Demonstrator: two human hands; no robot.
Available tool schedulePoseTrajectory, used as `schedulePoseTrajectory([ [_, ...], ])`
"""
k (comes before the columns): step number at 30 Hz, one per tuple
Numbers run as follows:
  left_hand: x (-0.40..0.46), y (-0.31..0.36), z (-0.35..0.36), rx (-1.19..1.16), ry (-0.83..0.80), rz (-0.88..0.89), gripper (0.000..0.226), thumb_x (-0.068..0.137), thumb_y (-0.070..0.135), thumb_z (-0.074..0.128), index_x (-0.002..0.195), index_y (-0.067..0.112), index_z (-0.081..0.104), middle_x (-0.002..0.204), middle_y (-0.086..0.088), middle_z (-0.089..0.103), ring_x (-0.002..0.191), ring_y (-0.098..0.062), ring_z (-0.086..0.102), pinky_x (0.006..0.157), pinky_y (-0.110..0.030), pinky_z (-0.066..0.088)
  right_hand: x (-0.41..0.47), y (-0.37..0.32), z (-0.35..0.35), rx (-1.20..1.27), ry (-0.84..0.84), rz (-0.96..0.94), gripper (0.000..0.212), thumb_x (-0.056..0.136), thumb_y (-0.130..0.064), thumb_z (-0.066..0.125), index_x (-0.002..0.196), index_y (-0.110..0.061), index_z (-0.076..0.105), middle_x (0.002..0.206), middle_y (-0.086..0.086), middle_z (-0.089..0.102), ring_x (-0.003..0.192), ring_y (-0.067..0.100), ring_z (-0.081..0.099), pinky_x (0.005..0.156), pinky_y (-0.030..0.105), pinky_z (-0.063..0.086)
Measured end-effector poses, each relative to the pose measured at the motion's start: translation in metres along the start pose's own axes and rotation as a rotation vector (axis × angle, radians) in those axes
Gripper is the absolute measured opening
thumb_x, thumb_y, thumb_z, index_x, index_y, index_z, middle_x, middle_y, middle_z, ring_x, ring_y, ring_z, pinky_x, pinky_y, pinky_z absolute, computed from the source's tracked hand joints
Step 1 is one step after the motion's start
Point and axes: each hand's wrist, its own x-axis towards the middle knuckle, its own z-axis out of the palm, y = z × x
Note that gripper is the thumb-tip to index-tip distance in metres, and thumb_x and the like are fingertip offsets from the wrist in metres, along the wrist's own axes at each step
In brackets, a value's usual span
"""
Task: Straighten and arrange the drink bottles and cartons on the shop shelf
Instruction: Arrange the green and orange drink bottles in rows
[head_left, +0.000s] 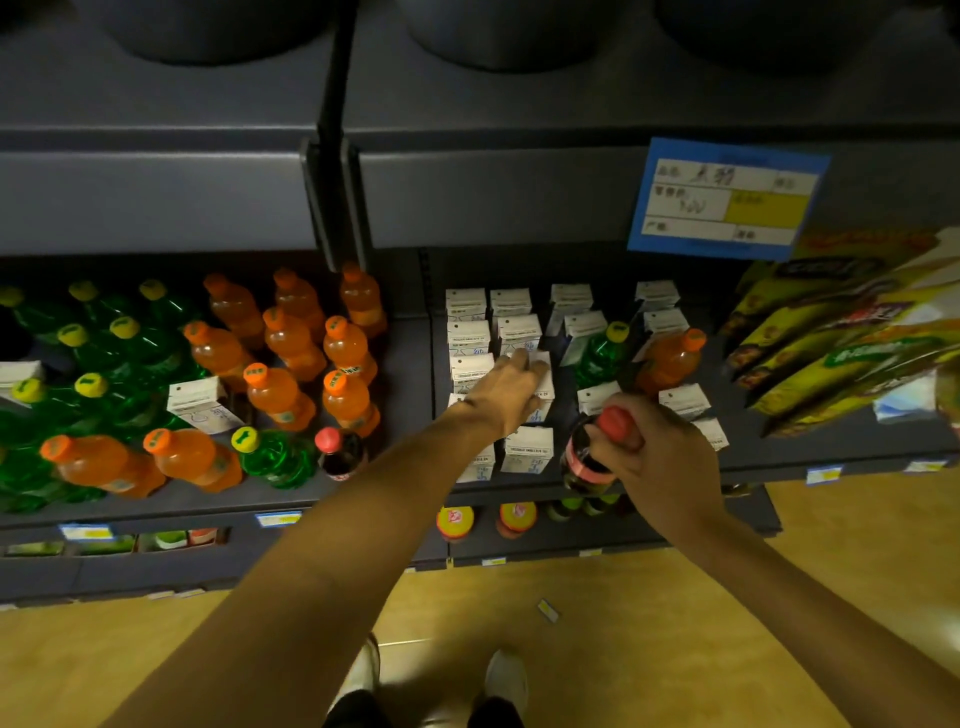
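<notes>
My right hand (657, 457) grips the neck of a dark cola bottle with a red cap (584, 462) at the front edge of the right shelf section. My left hand (511, 387) reaches into the rows of white cartons (467, 338), its fingers on one carton (540, 364); how they hold it is hidden. A green bottle (602, 353) and an orange bottle (670, 358) stand among the cartons. On the left section stand orange bottles (291, 338), green bottles (124, 343), a stray white carton (200, 405) and a second cola bottle (340, 452).
The dark shelf (405, 364) has an upper shelf close above with a blue price card (727, 197). Yellow snack packets (841, 332) hang at the right. Lower shelves hold more bottles (454, 522). Wooden floor (675, 623) and my shoes lie below.
</notes>
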Motion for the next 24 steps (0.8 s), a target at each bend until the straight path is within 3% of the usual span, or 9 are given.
schedulePoseTrajectory([
  [6, 0.016, 0.0, 0.018, 0.041, -0.069, -0.05, 0.053, 0.092, 0.01, 0.052, 0.141, 0.009, 0.032, 0.136, -0.018, 0.036, 0.122, -0.035, 0.041, 0.1, -0.041, 0.039, -0.002, 0.001, 0.006, 0.027, -0.035, 0.055, 0.025, 0.082, -0.038, 0.071, 0.099, -0.022, 0.062, 0.078, 0.006, 0.065, 0.07, 0.028, 0.062, 0.058, 0.036, 0.052],
  [16, 0.029, 0.01, 0.033, -0.007, -0.099, -0.149, 0.038, 0.092, 0.015, 0.056, 0.128, 0.005, 0.046, 0.125, -0.016, 0.05, 0.113, -0.031, 0.052, 0.097, -0.041, 0.045, -0.011, 0.013, 0.003, 0.084, -0.038, 0.05, 0.024, 0.079, -0.047, 0.061, 0.097, -0.031, 0.058, 0.079, 0.002, 0.064, 0.07, 0.026, 0.062, 0.057, 0.042, 0.052],
  [20, 0.028, 0.009, 0.034, -0.024, -0.093, -0.147, 0.043, 0.092, 0.017, 0.057, 0.131, 0.007, 0.044, 0.129, -0.016, 0.048, 0.116, -0.03, 0.05, 0.099, -0.04, 0.044, -0.015, 0.016, 0.005, 0.095, -0.055, 0.063, 0.027, 0.08, -0.049, 0.06, 0.101, -0.032, 0.059, 0.082, 0.001, 0.066, 0.073, 0.024, 0.063, 0.06, 0.042, 0.054],
  [24, 0.016, 0.004, 0.03, -0.082, -0.071, -0.096, 0.055, 0.093, 0.023, 0.056, 0.142, 0.015, 0.034, 0.144, -0.015, 0.034, 0.128, -0.033, 0.04, 0.104, -0.044, 0.039, -0.015, 0.01, 0.002, 0.11, -0.059, 0.074, 0.029, 0.081, -0.052, 0.058, 0.1, -0.03, 0.06, 0.083, 0.001, 0.065, 0.075, 0.023, 0.063, 0.062, 0.041, 0.053],
])
